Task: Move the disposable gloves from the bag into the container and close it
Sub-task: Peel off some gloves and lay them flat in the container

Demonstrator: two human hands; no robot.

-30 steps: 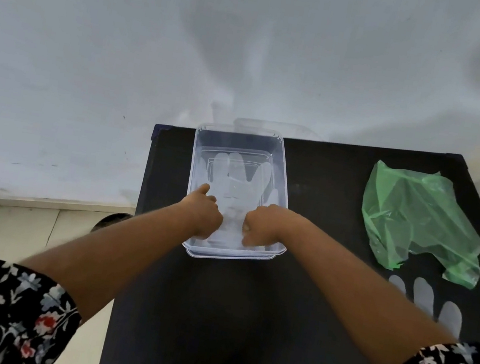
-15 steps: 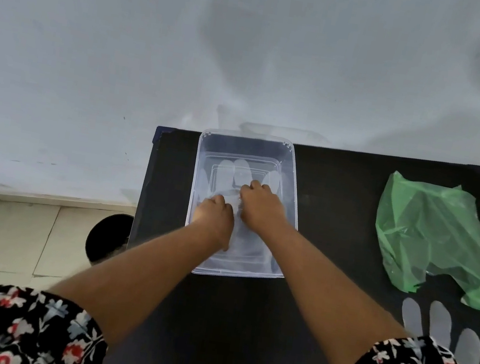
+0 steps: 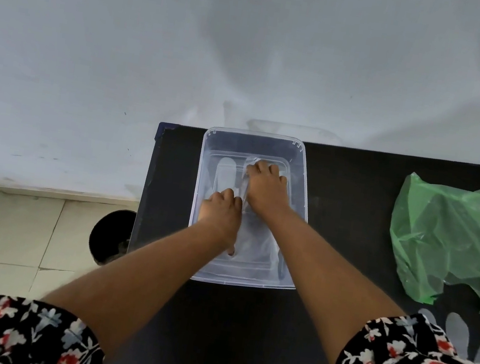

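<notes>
A clear plastic container (image 3: 302, 172) stands open on the black table (image 3: 354, 180). Inside it lies a see-through disposable glove (image 3: 226, 172), fingers pointing away from me. My left hand (image 3: 221, 212) rests on the glove's middle with curled fingers. My right hand (image 3: 266, 184) is farther in, its fingers closed over the glove's fingertips, which look bunched up. A green plastic bag (image 3: 447, 244) lies crumpled at the right. Another clear glove (image 3: 457, 331) lies flat at the near right, partly hidden by my sleeve.
A clear lid (image 3: 295, 129) leans behind the container at the table's far edge against the white wall. A dark round bin (image 3: 111, 234) stands on the tiled floor left of the table. The table's left edge runs close to the container.
Both hands have moved from the container's near edge deeper inside. My right hand slid forward along the glove to its fingertips; the left followed to the glove's middle.
</notes>
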